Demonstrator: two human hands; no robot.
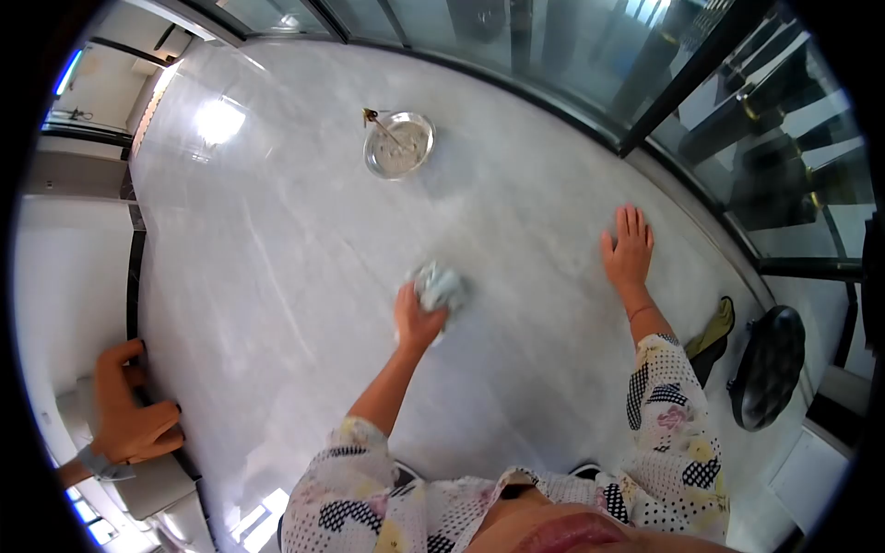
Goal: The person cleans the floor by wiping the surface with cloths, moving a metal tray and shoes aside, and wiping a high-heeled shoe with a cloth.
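Note:
My left hand [417,321] is closed around a crumpled pale blue-green cloth [441,286], which lies bunched against the light grey marbled floor [516,341]. My right hand [630,251] rests flat on the floor farther right, fingers stretched out, with nothing in it. Ahead of the cloth stands a round metal basin [430,140]. It contains what looks like murky liquid, and a thin stick-like item with a brownish end [371,116] leans out over its rim. What that item is, I cannot make out.
Dark-framed glass panels [572,64] run along the far and right sides. Beyond my right forearm are an olive-and-black item [712,334] and a black oval cushioned object [768,369]. Brown wooden furniture [129,415] stands at the lower left, beside the white wall [74,267].

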